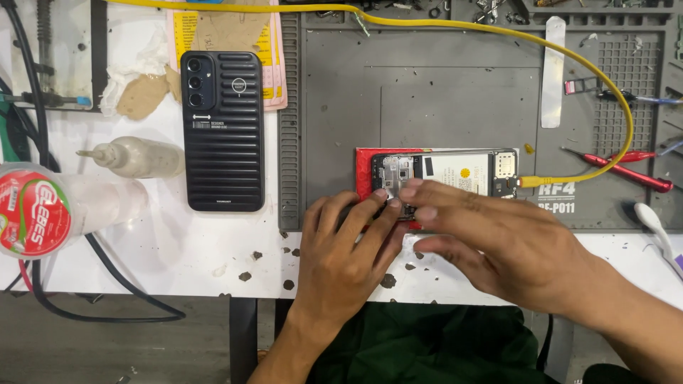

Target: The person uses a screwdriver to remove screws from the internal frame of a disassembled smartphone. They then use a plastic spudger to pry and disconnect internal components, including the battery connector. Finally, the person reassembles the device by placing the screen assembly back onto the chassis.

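- Grey work mat (pixel 455 92): carries the opened phone (pixel 455 174), back cover off, on a red pad at the mat's front edge.
- Left hand (pixel 348 249) and right hand (pixel 498 238): fingertips pressed together on the phone's camera end; whether they pinch a part cannot be told. A slip could likely scratch the board.
- Yellow cable (pixel 569 53): plugged into the phone's far end; a tug could drag it.

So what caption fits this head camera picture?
Both hands, left hand and right hand, press on an opened phone lying on a grey repair mat.
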